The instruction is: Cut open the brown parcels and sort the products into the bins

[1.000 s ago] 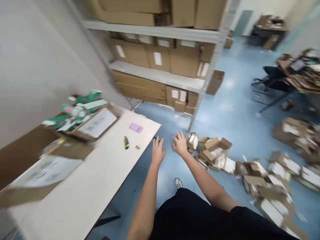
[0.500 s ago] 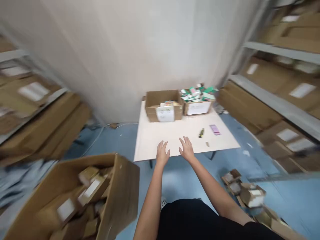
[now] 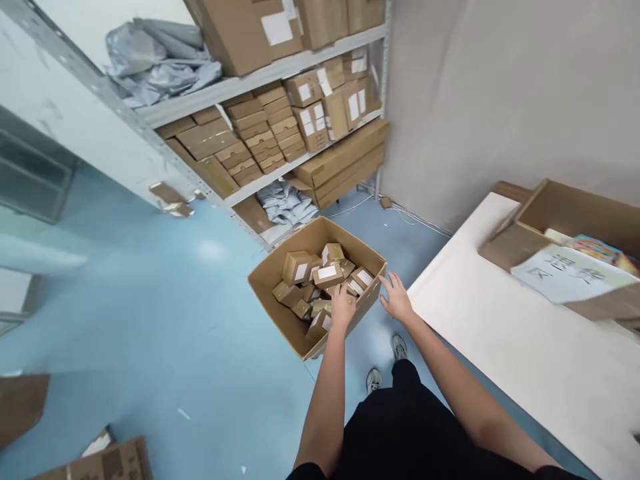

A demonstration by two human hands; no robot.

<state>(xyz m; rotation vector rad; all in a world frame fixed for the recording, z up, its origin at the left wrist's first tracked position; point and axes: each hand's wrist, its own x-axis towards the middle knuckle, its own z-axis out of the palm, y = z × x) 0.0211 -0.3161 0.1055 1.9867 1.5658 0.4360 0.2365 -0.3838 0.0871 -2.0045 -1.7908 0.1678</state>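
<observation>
A large open cardboard box (image 3: 273, 303) stands on the blue floor in front of me. Inside lie several small brown cartons (image 3: 327, 275), some with white labels. My left hand (image 3: 343, 307) is over the box's near side, fingers reaching above the cartons; I cannot tell whether it touches one. Close to the box's right corner is my right hand (image 3: 397, 298), fingers spread and nothing held. Whether its fingertips touch the rim is unclear.
To the right is a white table (image 3: 465, 300) bearing an open carton with a handwritten paper sign (image 3: 570, 272). Behind the box, a metal shelf (image 3: 280, 67) holds stacked cartons and grey plastic bags (image 3: 160, 63). Another cardboard box (image 3: 115, 463) sits at the lower left.
My view has swung left from the table to the large box. Both hands have moved from the table's front edge to the box's near side.
</observation>
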